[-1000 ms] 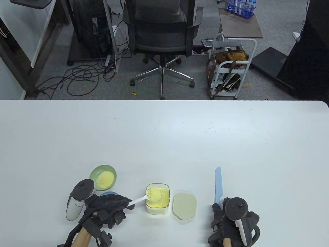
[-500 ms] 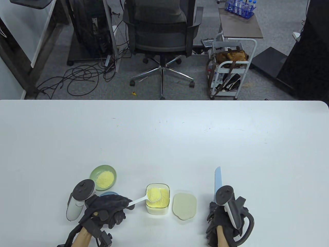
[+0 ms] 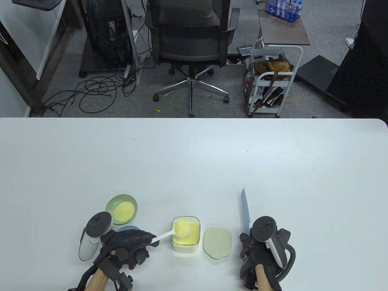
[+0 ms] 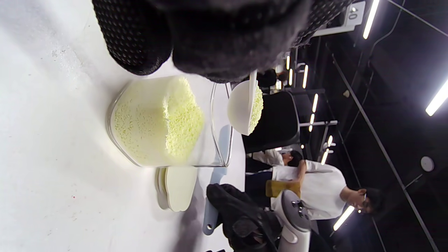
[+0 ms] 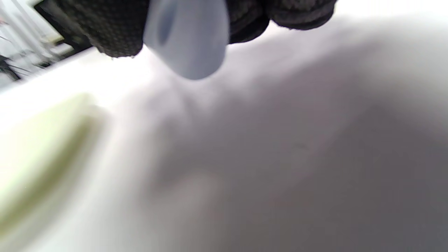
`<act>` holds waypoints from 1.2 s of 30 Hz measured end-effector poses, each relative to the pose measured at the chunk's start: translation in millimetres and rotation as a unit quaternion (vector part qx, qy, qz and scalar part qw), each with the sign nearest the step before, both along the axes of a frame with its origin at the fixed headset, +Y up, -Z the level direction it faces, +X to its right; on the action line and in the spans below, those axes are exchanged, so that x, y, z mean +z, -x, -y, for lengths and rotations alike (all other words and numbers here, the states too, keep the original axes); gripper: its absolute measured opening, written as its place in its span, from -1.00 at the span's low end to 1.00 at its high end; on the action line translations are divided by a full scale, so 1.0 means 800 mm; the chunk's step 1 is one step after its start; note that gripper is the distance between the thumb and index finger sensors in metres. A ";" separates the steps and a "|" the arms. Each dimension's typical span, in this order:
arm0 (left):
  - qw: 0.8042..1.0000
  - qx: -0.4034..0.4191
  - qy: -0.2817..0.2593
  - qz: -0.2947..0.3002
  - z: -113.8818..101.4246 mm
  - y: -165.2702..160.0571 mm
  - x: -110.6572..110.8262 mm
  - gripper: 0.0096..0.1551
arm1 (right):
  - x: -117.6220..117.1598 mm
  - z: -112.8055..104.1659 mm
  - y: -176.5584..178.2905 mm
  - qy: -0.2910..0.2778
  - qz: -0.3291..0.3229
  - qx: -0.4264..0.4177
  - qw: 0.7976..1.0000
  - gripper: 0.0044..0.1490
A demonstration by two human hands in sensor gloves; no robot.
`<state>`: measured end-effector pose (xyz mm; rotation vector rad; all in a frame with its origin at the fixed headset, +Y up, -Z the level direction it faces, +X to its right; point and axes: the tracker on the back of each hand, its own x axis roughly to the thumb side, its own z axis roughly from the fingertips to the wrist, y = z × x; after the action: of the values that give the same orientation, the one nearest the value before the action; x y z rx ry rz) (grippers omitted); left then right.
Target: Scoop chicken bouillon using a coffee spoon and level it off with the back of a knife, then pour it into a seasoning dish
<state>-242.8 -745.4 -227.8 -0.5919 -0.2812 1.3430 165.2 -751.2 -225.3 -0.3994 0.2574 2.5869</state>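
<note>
My left hand (image 3: 127, 245) grips the handle of a white coffee spoon (image 3: 177, 230) heaped with yellow bouillon, held just above the clear bouillon container (image 3: 186, 234). The left wrist view has the spoon's bowl (image 4: 245, 108) beside the container (image 4: 164, 122). My right hand (image 3: 257, 251) grips the handle of a light blue knife (image 3: 245, 209), blade pointing away, right of the container. The knife's handle end (image 5: 187, 38) sticks out below the gloved fingers (image 5: 105, 24) in the right wrist view. A green seasoning dish (image 3: 121, 209) holding bouillon sits at the left.
The container's pale lid (image 3: 218, 243) lies on the table between the container and my right hand. A blue dish (image 3: 127, 228) is partly hidden behind my left hand. Beyond the table's far edge stand an office chair (image 3: 191, 36) and a cart (image 3: 272, 75).
My right hand closed on the knife's handle, lifted it and shifted it left, the blade turning on edge. My left hand and the spoon stayed still.
</note>
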 end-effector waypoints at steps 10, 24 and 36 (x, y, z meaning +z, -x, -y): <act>1.000 0.003 0.003 -0.005 0.000 -0.001 0.000 -0.50 | 0.031 -0.075 0.100 -0.088 -0.227 -0.104 0.964 -0.45; 1.000 0.009 0.002 -0.004 -0.002 0.001 0.001 -0.49 | 0.037 -0.065 0.137 -0.063 -0.275 -0.061 0.957 -0.46; 1.000 0.011 0.003 -0.006 -0.002 0.004 0.003 -0.49 | 0.046 -0.061 0.104 -0.071 -0.251 -0.033 0.965 -0.47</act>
<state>-245.9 -743.9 -225.6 -0.5879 -0.2738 1.3683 81.8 -702.6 -188.2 0.3188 0.2478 2.5788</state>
